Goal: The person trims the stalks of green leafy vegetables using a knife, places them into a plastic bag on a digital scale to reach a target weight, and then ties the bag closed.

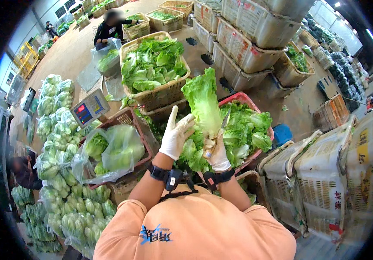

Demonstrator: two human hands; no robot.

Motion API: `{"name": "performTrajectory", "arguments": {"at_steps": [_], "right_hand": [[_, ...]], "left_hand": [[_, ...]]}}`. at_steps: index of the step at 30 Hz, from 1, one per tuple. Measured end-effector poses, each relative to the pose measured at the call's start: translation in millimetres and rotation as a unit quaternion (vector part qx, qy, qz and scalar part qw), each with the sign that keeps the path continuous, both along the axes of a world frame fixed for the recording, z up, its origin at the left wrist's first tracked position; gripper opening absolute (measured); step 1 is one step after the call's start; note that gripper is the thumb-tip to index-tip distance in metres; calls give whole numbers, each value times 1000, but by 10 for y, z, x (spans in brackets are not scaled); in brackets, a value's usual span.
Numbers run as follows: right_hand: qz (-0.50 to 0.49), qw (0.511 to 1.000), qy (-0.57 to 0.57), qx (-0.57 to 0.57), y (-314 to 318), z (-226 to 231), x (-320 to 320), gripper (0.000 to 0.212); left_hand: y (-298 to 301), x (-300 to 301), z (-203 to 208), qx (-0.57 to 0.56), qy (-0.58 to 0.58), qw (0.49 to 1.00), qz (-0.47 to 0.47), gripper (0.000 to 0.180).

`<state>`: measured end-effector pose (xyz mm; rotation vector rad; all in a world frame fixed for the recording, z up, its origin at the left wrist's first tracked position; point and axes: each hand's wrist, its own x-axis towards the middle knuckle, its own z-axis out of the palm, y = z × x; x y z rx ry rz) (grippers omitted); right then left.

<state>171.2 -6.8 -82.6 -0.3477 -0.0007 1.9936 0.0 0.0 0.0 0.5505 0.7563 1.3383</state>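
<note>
My left hand, in a white glove, is raised with its fingers spread and holds nothing. Just beside it, a long green lettuce head stands leaves up, its pale base at my right hand. That hand, also gloved in white, is closed around a knife, whose narrow blade points upward along the lettuce. Whether its fingers also grip the lettuce base I cannot tell. Below and behind my right hand is a red crate full of loose lettuce.
Left of me, a brown crate holds lettuce in a clear plastic bag, beside a digital scale display. Ahead stands a yellowish crate of leaves. Bagged greens line the left; stacked crates and upright crates flank the right. Another person crouches ahead.
</note>
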Motion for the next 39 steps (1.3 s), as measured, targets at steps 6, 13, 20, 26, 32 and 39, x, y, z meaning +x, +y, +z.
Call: {"name": "performTrajectory", "arguments": {"at_steps": [6, 13, 20, 26, 32, 39], "right_hand": [[-6, 999, 24, -35, -23, 27, 100, 46], [121, 837, -531, 50, 111, 446, 355, 30], [74, 807, -560, 172, -153, 852, 402, 31], [-153, 442, -780, 417, -262, 771, 371, 17], [-97, 355, -824, 431, -277, 834, 452, 25], [12, 282, -896, 344, -328, 193, 865, 12]], "left_hand": [[2, -93, 58, 36, 164, 975, 142, 50], [16, 31, 290, 348, 770, 519, -126, 112], [72, -117, -20, 122, 340, 874, -326, 76], [-153, -50, -109, -17, 133, 943, -304, 64], [-193, 47, -49, -31, 164, 930, -327, 52], [-248, 162, -143, 29, 309, 917, -251, 62]]}}
